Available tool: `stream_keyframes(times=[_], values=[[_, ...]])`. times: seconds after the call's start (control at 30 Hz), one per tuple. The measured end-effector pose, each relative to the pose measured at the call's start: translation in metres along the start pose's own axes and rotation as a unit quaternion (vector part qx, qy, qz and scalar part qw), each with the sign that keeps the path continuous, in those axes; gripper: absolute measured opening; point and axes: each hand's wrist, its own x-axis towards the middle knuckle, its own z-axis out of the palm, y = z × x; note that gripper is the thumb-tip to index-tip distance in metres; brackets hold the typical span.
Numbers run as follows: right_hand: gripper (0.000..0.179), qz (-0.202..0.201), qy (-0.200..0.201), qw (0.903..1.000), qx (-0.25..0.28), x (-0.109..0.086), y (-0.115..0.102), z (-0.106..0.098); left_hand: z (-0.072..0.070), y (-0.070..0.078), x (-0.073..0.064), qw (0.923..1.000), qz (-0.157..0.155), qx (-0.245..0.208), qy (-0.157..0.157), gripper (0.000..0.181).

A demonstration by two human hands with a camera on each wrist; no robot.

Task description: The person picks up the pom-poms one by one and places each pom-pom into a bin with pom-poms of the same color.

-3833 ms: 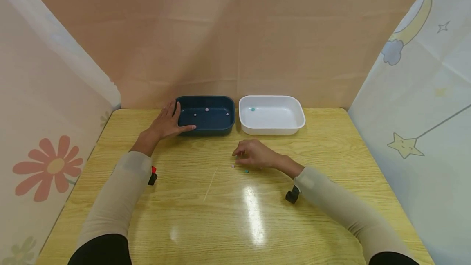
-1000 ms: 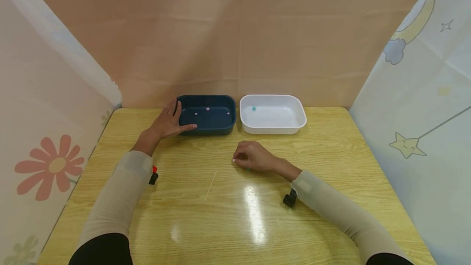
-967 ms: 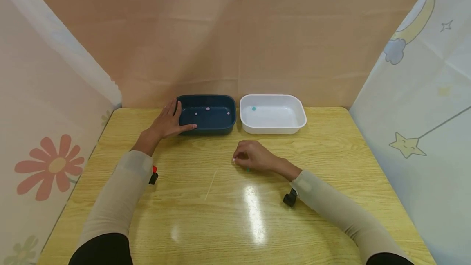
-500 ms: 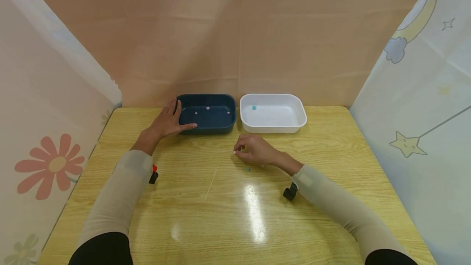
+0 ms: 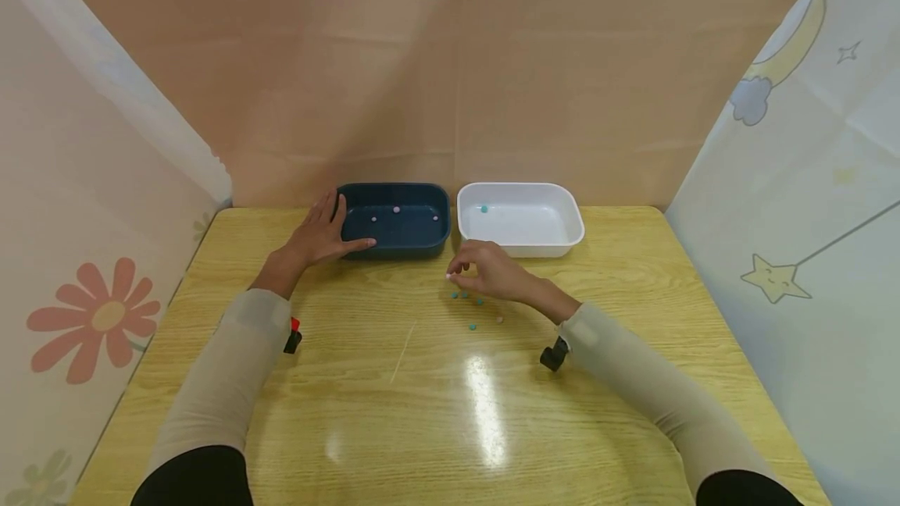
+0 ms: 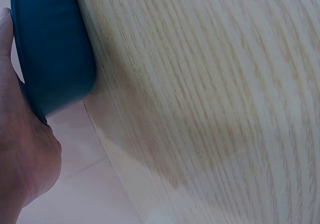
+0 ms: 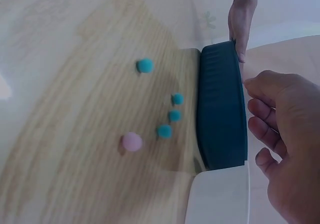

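Note:
My left hand (image 5: 316, 236) rests on the left end of the dark blue tray (image 5: 397, 248), fingers spread, thumb lying along its front rim. Inside that tray are three small pink balls. My right hand (image 5: 495, 270) pinches a small pink ball (image 5: 448, 277) between thumb and fingertips, raised over the table in front of the trays. In the right wrist view this held ball is hidden. Several teal balls (image 7: 145, 65) and one pink ball (image 7: 132, 141) lie on the table below the hand.
A white tray (image 5: 520, 250) stands just right of the dark blue one, with teal showing at its back left (image 5: 484, 209). Both sit at the far edge of the wooden table (image 5: 394, 412), before a brown backdrop. Printed panels flank both sides.
The right hand has taken a pink ball off the table and lifted it forward, toward the trays. More teal balls show beneath it. The left hand stays on the dark blue tray.

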Motion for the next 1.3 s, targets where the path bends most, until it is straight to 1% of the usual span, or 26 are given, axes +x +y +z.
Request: stream_keyframes(times=[0.17,0.33,0.57,0.87,1.07,1.3], values=[[0.007,-0.006,0.018,0.9998,-0.008,0.009,0.003,-0.005,0.0,0.001,-0.001,1.0,0.0,-0.006,-0.003,0.116],[0.01,-0.005,0.019,0.9998,-0.005,0.016,0.003,-0.008,0.001,-0.001,-0.001,0.9999,-0.002,-0.009,-0.005,0.116],[0.004,0.001,0.03,0.9995,0.006,0.028,0.006,-0.013,0.002,-0.001,-0.002,0.9999,-0.004,-0.011,-0.009,0.116],[0.005,0.037,0.039,0.9978,-0.038,0.043,0.016,-0.023,0.0,0.0,-0.001,1.0,0.005,0.003,-0.008,0.117],[0.004,0.052,0.037,0.997,-0.042,0.052,0.02,-0.026,0.001,-0.003,0.002,0.9999,0.006,0.014,-0.002,0.116],[0.008,0.075,0.033,0.9956,-0.045,0.062,0.025,-0.029,0.001,-0.004,0.001,1.0,0.005,0.004,-0.003,0.116]])
